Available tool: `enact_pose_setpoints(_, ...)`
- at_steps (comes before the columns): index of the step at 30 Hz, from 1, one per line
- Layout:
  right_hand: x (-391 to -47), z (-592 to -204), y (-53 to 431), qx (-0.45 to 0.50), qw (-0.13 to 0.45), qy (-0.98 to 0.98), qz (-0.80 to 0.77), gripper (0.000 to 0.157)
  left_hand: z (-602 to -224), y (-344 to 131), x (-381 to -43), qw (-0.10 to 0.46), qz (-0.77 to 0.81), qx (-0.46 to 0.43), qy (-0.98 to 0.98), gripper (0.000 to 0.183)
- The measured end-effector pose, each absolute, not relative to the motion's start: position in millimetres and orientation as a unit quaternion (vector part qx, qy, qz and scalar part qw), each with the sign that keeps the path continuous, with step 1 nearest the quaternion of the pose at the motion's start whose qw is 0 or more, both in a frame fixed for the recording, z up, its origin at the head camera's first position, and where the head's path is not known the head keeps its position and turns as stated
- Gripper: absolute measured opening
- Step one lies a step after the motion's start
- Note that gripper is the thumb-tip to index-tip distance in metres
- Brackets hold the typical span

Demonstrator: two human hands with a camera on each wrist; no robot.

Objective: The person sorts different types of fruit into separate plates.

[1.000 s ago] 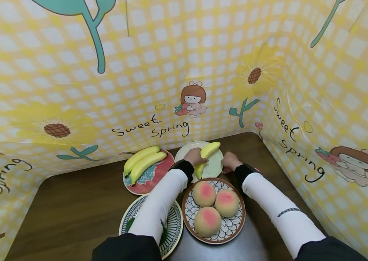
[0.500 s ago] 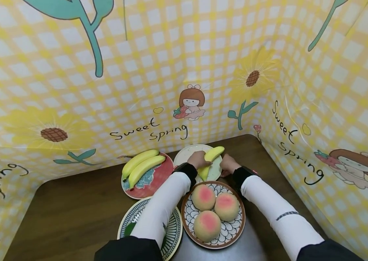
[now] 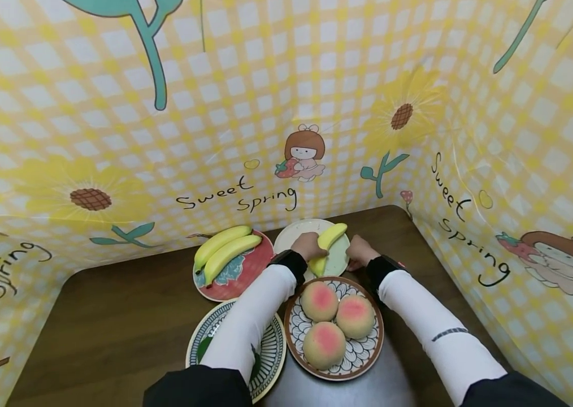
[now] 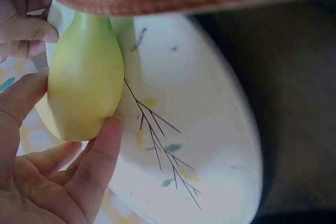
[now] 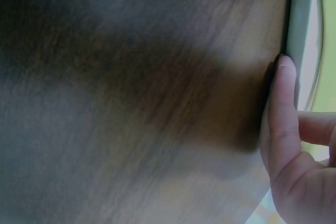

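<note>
In the head view a yellow banana (image 3: 332, 234) lies slantwise over a pale plate (image 3: 290, 230) at the back of the table. My left hand (image 3: 308, 246) grips it near the middle. Up close in the left wrist view, thumb and fingers surround the rounded banana (image 4: 86, 77), above the plate's twig pattern. My right hand (image 3: 360, 252) holds the plate's right edge. Seen from the right wrist, one finger lies along the outside of the plate rim (image 5: 301, 35), and the thumb (image 5: 315, 127) bends over towards the inside.
A red and blue plate (image 3: 261, 277) with two bananas (image 3: 230, 254) stands left. In front, a brown-rimmed plate (image 3: 290, 339) carries three peaches (image 3: 324, 345). A striped plate (image 3: 276, 356) with something green is partly hidden by my left sleeve. A checked cloth (image 3: 235, 124) walls the table.
My left hand and the banana have shifted slightly to the right over the plate. The right hand stays at the plate's edge; the head view has wobbled a little.
</note>
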State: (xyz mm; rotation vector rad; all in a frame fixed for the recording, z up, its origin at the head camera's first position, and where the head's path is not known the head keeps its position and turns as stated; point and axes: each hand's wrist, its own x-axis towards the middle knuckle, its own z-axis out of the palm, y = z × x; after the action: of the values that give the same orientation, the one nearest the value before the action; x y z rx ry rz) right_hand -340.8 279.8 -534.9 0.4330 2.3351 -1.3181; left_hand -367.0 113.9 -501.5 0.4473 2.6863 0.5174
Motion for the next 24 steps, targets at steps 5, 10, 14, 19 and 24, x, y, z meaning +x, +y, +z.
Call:
enact_pose_setpoints(5,-341,-534,280,0.146,0.219,0.838,-0.478,0.043,-501,105,-366,0.189,0.181,0.141,0.955,0.034)
enact_pose_setpoints(10,-338,-528,280,0.138,0.220,0.832,-0.491,0.039,-493,94,-364,0.207,0.186,0.147,0.949,0.055)
enact_pose_setpoints(14,-338,-523,280,0.129,0.218,0.830,-0.497,0.030,-474,66,-368,0.208,0.200,0.156,0.945,0.069)
enact_pose_setpoints(19,-338,-526,281,0.123,0.231,0.827,-0.498,0.034,-448,10,-370,0.187,0.253,0.151,0.937,0.072)
enact_pose_setpoints(24,-336,-528,282,0.117,0.243,0.817,-0.509,0.045,-441,-49,-367,0.144,0.278,0.122,0.942,0.072)
